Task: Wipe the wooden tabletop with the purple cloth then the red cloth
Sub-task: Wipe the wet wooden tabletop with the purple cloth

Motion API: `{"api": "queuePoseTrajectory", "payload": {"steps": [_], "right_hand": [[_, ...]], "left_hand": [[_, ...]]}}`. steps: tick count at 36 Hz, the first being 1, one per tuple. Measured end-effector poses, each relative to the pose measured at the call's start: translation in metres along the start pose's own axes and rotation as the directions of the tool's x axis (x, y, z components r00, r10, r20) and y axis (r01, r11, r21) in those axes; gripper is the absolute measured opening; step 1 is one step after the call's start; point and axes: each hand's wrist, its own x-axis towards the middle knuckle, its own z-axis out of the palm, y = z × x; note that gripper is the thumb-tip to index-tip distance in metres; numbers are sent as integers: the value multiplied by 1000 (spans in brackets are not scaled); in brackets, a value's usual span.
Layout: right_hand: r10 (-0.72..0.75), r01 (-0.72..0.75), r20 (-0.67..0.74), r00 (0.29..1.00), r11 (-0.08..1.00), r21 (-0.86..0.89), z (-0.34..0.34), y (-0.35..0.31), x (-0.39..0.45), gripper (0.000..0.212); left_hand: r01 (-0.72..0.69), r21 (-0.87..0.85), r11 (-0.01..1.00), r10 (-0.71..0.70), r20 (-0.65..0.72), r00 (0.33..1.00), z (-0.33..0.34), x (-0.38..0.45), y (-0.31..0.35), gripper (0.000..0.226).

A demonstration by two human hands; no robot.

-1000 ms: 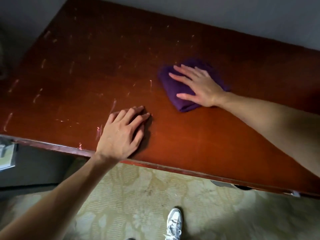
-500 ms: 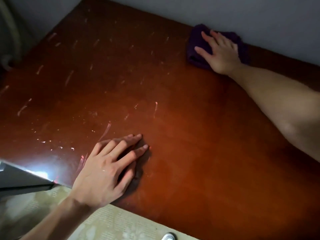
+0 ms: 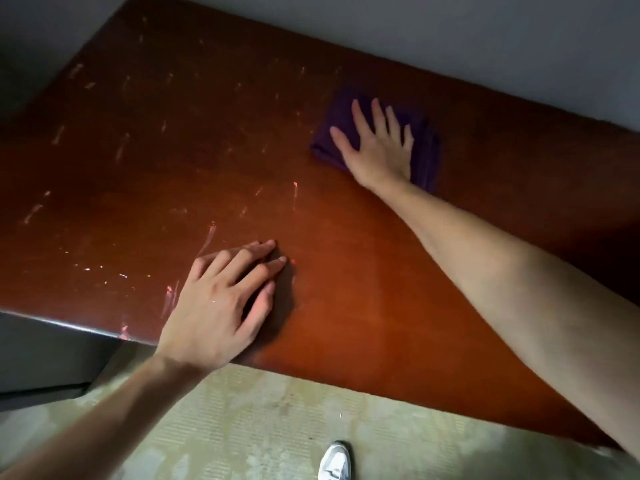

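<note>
Head view looks down on the wooden tabletop (image 3: 346,299), which fills most of the picture. On its left part many pale streaks and small marks (image 3: 207,237) are visible, from the far corner down to the near edge, so by my judgement this side is not wiped yet. Close to the near edge the left hand (image 3: 221,303) lies flat on the wood, the fingers straight and near to each other, holding nothing; it seems to support the person only. More to the right and farther from the person, near the grey wall (image 3: 450,36), is the purple cloth (image 3: 427,150), folded and flat on the tabletop. The right hand (image 3: 377,147) presses on it with the fingers spread open, not curled around the cloth. The wood on the right side looks smoother and with almost no marks, but the light there is weak, so I cannot say for sure that it is finished. I judge that the purple wiping is in progress. The red cloth is not in view, so the second part is probably not begun. Below the table are a patterned carpet (image 3: 277,427) and one white shoe (image 3: 334,462).
</note>
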Motion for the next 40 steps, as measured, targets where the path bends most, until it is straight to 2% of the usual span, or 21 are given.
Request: {"api": "queuePoseTrajectory", "payload": {"steps": [3,6,9,14,19,22,24,28,32,34,40], "right_hand": [[-32,31,-26,999,999,-15,6,-17,-50,75],[-21,20,-46,999,1000,-22,11,-38,-101,76],[-8,7,-63,998,1000,-5,16,-63,-153,79],[-70,70,-34,997,997,-19,22,-88,-231,78],[-169,168,-9,986,983,-68,21,-97,-268,76],[-257,256,1,966,962,-95,18,-90,-263,77],[-365,365,22,931,924,-115,16,-82,-251,78],[-589,608,163,791,787,-104,5,-61,-206,78],[-678,703,201,707,703,-103,1,-50,-151,76],[-678,700,185,712,707,-102,2,-46,-123,76],[-600,614,136,788,781,-113,-1,-38,-35,75]], "left_hand": [[41,-11,999,-41,-45,998,-2,-1,1,44],[82,-27,996,-85,-133,987,-6,-3,2,33],[34,12,999,-31,-183,983,-11,-6,-1,27],[-19,87,996,35,-185,982,-36,-19,-21,20],[-43,182,982,60,-90,994,-64,-27,-75,34],[-76,178,981,83,-34,996,-69,-21,-99,41],[-82,179,980,87,-18,996,-68,-16,-106,41],[-44,127,991,40,37,999,-59,-16,-113,42],[-52,94,994,48,37,998,-53,-15,-118,42],[-57,93,994,53,37,998,-52,-13,-118,42],[-58,77,995,54,59,997,-51,-14,-117,44]]}}
